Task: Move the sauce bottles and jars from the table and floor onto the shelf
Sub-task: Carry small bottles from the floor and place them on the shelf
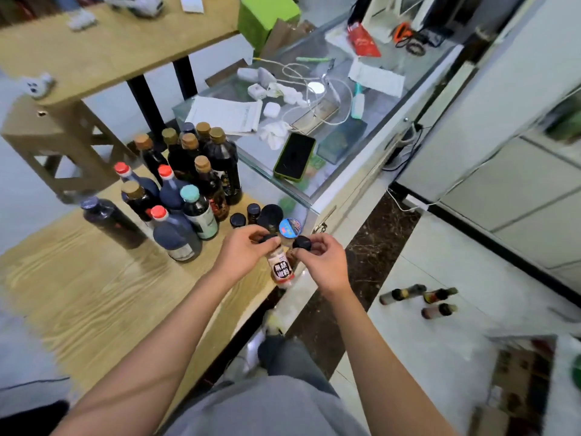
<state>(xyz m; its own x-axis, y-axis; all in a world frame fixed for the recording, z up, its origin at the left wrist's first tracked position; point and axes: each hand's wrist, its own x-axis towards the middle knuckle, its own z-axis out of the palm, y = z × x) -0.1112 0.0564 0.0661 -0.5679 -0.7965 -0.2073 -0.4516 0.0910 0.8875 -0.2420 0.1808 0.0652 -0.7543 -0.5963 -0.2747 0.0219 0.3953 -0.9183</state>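
Observation:
My left hand (pixel 243 251) grips a small spice jar (pixel 280 269) with a black cap and a white label, held over the wooden shelf board's (pixel 78 278) right edge. Beside it, my right hand (pixel 323 262) pinches a second small jar by its black cap (pixel 302 243); its body is mostly hidden. A blue-lidded jar (pixel 290 228) shows just behind my fingers. Several dark sauce bottles (pixel 188 190) with red, tan and teal caps stand grouped on the board, with a few black-capped jars (pixel 254 215) next to them. Three small bottles (pixel 421 298) lie on the white floor at right.
A glass counter (pixel 330 171) right of the board carries a phone (pixel 294 160), papers, cables and chargers. A higher wooden board (pixel 110 48) runs across the back. White cabinets (pixel 503 152) line the right. A cardboard box (pixel 518 382) sits on the floor at lower right.

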